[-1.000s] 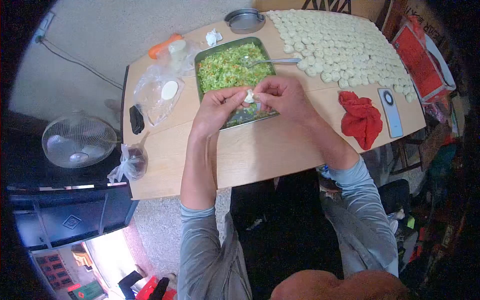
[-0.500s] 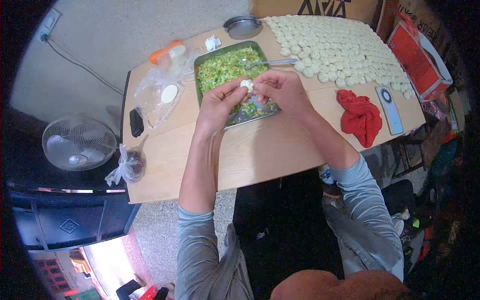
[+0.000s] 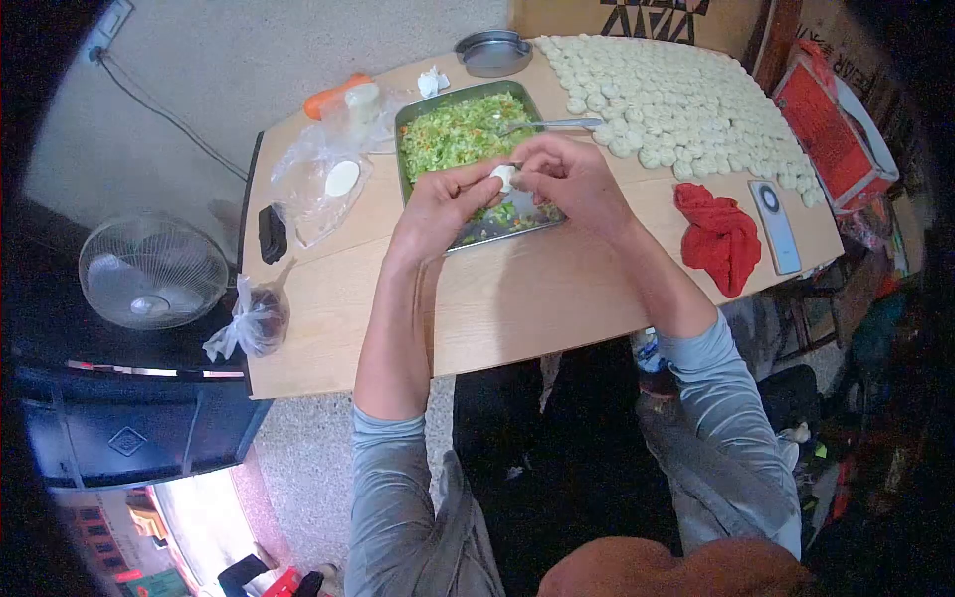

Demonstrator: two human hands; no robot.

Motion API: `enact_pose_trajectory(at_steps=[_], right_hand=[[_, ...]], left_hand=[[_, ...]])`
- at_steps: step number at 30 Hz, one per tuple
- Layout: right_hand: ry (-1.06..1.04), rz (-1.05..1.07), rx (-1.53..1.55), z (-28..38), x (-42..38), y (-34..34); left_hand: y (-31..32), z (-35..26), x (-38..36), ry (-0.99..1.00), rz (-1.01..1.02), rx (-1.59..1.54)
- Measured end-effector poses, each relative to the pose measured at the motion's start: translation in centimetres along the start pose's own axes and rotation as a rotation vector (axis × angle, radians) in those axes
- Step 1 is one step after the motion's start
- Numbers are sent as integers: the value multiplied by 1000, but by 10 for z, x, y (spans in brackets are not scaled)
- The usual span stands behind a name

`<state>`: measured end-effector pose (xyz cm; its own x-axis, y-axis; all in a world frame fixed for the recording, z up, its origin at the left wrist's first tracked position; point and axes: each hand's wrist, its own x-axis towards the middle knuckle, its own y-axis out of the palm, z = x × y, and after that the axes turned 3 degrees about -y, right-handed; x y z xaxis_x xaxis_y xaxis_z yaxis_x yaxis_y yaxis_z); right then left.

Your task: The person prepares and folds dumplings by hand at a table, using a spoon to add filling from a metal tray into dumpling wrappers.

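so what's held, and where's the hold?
A dumpling, pinched along its edges between the fingertips of the left hand and right hand, above the filling tray.

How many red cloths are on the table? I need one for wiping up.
1. A crumpled red cloth lies on the wooden table, right of the right hand, beside the phone and below the rows of dumplings.

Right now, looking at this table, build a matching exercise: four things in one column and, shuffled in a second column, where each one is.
Things:
1. dumpling
2. spoon
3. red cloth
4. fan

Places:
A. beside the phone
B. pinched between left hand and right hand
C. off the table's left edge
D. resting in the filling tray

Pairs: 1-B, 2-D, 3-A, 4-C
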<state>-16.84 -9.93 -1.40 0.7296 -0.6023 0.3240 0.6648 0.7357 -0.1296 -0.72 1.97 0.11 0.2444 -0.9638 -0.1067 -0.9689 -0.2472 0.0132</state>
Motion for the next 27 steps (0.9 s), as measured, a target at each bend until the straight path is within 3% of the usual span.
enact_pose_trajectory(at_steps=[13, 15, 19, 27], right_hand=[[91, 47, -14, 4, 2, -3], [75, 19, 126, 3, 2, -4], [21, -130, 334, 4, 2, -8], [51, -182, 178, 3, 0, 4]], left_hand=[[-7, 5, 2, -22, 108, -3], [-5, 1, 1, -63, 89, -93], [4, -9, -2, 33, 36, -307], [17, -3, 4, 235, -83, -210]])
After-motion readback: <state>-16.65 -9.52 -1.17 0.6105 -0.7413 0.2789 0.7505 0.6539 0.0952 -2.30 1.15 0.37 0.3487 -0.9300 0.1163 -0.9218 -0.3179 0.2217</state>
